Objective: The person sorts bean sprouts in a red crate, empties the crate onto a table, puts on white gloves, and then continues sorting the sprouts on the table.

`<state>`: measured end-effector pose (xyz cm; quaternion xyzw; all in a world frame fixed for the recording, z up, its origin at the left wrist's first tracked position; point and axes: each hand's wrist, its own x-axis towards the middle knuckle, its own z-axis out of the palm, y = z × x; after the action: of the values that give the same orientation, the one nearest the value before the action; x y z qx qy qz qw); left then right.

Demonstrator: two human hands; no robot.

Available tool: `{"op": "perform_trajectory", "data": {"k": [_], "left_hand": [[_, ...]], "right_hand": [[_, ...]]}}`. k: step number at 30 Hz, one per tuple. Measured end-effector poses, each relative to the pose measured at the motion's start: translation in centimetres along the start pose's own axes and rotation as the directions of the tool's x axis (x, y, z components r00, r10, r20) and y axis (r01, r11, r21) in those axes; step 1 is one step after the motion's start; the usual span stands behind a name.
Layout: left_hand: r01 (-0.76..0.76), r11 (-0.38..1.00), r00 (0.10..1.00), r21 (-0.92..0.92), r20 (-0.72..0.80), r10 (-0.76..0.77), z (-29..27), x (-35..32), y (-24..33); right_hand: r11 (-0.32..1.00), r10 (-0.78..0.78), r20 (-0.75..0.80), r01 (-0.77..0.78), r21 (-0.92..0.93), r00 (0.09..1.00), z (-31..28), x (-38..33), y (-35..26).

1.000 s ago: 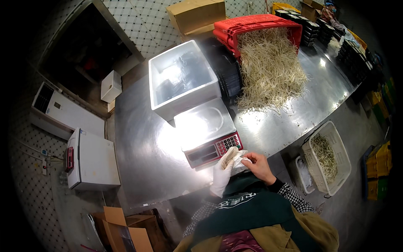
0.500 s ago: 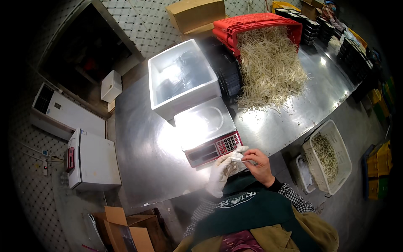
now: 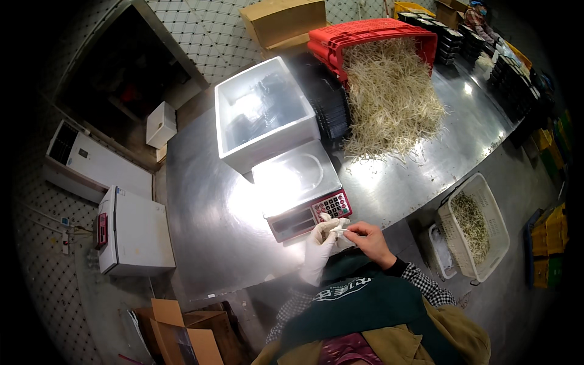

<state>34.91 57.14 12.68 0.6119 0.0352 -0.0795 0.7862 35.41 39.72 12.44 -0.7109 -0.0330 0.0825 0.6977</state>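
We see the gloved left hand [image 3: 320,243] and bare right hand [image 3: 368,238] both gripping a white glove [image 3: 340,230] beside the scale [image 3: 299,187].

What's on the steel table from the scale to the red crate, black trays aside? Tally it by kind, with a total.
Weighing scale: 1
White foam box: 1
Red crate: 1
Heap of pale sprouts: 1
Total: 4
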Motion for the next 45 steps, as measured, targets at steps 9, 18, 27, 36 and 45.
{"op": "perform_trajectory", "data": {"k": [9,18,27,36,45], "left_hand": [[-0.095,0.950,0.989,0.297,-0.082,0.125,0.4,0.0,-1.0],[-0.020,0.992,0.993,-0.125,-0.121,0.004,0.5,1.0,-3.2],[0.717,0.322,0.690,-0.619,0.698,-0.194,-1.9,1.5,3.3],[0.154,0.988,0.970,-0.003,-0.192,-0.151,-3.6,-1.3,2.0],[-0.125,0.966,0.984,0.226,-0.093,0.150,0.8,-0.3,-4.4]], "right_hand": [[0.987,-0.143,-0.149,0.129,-0.095,0.979,1.0,-0.3,-0.3],[0.827,-0.453,0.102,0.460,-0.323,0.886,1.3,-1.3,-2.5],[0.988,-0.098,0.320,0.130,-0.080,0.942,-3.0,1.0,0.5],[0.865,0.318,0.160,-0.355,0.355,0.935,-4.1,0.9,3.9],[0.897,-0.381,0.099,0.394,-0.200,0.919,1.9,-1.5,-4.7]]}}
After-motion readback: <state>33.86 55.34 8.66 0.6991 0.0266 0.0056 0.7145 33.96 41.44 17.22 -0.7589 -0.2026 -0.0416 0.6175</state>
